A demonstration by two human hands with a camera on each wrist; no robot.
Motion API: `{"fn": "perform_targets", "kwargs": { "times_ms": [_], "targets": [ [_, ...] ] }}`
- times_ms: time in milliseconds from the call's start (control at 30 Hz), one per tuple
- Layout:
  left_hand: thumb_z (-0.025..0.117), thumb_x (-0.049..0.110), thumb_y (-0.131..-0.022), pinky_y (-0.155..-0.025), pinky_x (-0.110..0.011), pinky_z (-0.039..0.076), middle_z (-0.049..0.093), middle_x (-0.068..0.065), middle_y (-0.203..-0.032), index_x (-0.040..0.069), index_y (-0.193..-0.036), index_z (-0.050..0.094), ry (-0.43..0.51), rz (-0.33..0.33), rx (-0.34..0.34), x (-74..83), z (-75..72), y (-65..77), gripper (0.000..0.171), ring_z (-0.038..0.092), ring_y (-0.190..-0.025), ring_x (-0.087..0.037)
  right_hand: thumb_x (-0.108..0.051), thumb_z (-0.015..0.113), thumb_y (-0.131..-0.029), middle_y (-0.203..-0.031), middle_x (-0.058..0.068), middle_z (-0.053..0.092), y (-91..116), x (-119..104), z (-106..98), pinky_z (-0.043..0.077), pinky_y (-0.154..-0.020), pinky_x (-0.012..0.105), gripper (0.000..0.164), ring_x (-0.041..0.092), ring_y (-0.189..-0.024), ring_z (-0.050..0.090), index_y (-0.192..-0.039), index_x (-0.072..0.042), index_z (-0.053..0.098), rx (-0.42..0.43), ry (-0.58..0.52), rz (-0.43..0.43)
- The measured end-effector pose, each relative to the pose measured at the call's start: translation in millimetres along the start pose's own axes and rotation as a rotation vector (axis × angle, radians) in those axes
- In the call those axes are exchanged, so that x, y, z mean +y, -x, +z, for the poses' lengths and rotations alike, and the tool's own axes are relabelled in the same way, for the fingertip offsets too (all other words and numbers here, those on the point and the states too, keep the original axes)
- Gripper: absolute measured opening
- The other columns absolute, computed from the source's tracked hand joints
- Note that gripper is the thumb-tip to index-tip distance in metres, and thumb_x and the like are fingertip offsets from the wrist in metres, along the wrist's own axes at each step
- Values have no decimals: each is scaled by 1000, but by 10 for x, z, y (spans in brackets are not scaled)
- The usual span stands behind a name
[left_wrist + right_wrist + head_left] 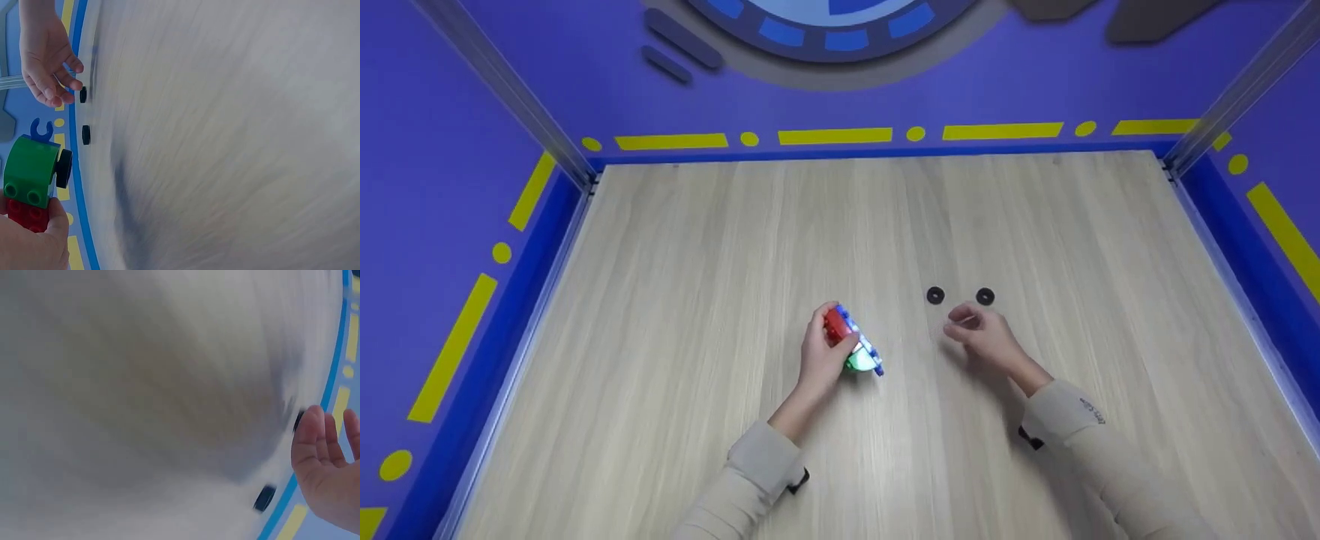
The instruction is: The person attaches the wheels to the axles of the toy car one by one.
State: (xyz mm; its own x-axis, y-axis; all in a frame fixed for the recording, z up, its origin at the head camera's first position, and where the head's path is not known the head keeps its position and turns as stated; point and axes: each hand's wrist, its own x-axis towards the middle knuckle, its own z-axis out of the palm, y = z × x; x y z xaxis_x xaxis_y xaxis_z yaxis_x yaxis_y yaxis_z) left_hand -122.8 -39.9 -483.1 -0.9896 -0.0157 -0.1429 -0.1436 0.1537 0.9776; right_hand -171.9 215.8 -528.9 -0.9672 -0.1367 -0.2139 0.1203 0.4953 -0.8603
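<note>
My left hand (819, 358) grips a toy block vehicle (862, 360), pinching it by its red brick (27, 215). A rounded green block (31, 169) sits beside the red one, with a blue hook (42, 130) at the vehicle's end. One black wheel (64, 169) shows on its side in the left wrist view. My right hand (988, 339) hovers over the table to the right, fingers loosely bent and holding nothing. Just beyond it lie two loose black wheels (935, 295), the right one (985, 295) close past the fingertips.
Both hands are above a pale wood-grain table (697, 300). Blue-purple panels (840, 105) with yellow dashes stand along the back and both sides, joined by metal posts (514, 90) at the far corners.
</note>
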Motion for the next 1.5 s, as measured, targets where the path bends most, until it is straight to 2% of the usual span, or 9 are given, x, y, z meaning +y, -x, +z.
{"fn": "perform_targets", "kwargs": {
  "times_ms": [200,367,633,833,1067,1133,1267,1400,1500],
  "targets": [
    [52,4,-84,-96,-44,37,38,-15,-132,8,-132,32,6,-22,-12,18,1,10,52,39,-116,-29,-14,57,-84,-89,8,55,-139,43,-282,51,-61,31,32,16,-70,58,-108,8,49,61,-144,62],
    [53,4,-84,-97,-44,37,37,-15,-133,7,-132,32,5,-20,-18,37,2,16,52,39,-118,-29,-15,56,-85,-91,3,51,-226,82,-415,51,-60,30,35,15,-68,59,-111,6,47,124,-173,93],
    [53,4,-84,-96,-44,37,37,-14,-133,9,-132,32,6,-33,-27,49,3,17,52,39,-117,-29,-18,58,-84,-109,15,43,-335,223,-473,44,-64,23,42,17,-87,48,-118,1,45,136,-3,102],
    [53,4,-84,-93,-42,39,39,-14,-131,10,-132,31,4,-41,-34,43,4,9,53,40,-113,-27,-19,59,-82,-111,19,44,-376,314,-478,42,-70,28,47,26,-94,44,-122,1,42,102,141,100],
    [55,9,-83,-88,-37,42,41,-9,-128,15,-132,32,9,-32,-36,-225,34,-109,55,42,-109,-24,-20,58,-81,-113,21,47,-407,362,-434,42,-83,41,47,31,-99,48,-121,1,45,127,265,89],
    [54,8,-83,-88,-38,42,41,-11,-127,13,-132,32,18,-33,-41,-143,30,-68,54,42,-109,-24,-20,58,-81,-114,21,48,-406,366,-423,39,-87,44,46,32,-103,47,-120,1,46,137,284,96],
    [52,5,-83,-89,-39,41,40,-14,-128,9,-133,31,16,-42,-44,5,23,7,54,42,-109,-26,-19,58,-81,-108,20,49,-399,367,-406,39,-84,43,41,30,-97,47,-115,2,50,156,311,90],
    [52,5,-84,-89,-39,42,40,-14,-128,9,-132,31,8,-35,-44,11,17,15,53,42,-108,-26,-18,58,-81,-104,18,49,-398,366,-396,39,-81,42,37,28,-93,47,-112,2,51,163,329,82],
    [53,6,-83,-89,-39,42,41,-13,-128,11,-132,31,18,-24,-46,-86,19,-31,54,43,-109,-26,-18,58,-82,-104,17,48,-399,360,-395,39,-81,42,36,28,-93,47,-111,2,52,162,334,81]
  ]
}}
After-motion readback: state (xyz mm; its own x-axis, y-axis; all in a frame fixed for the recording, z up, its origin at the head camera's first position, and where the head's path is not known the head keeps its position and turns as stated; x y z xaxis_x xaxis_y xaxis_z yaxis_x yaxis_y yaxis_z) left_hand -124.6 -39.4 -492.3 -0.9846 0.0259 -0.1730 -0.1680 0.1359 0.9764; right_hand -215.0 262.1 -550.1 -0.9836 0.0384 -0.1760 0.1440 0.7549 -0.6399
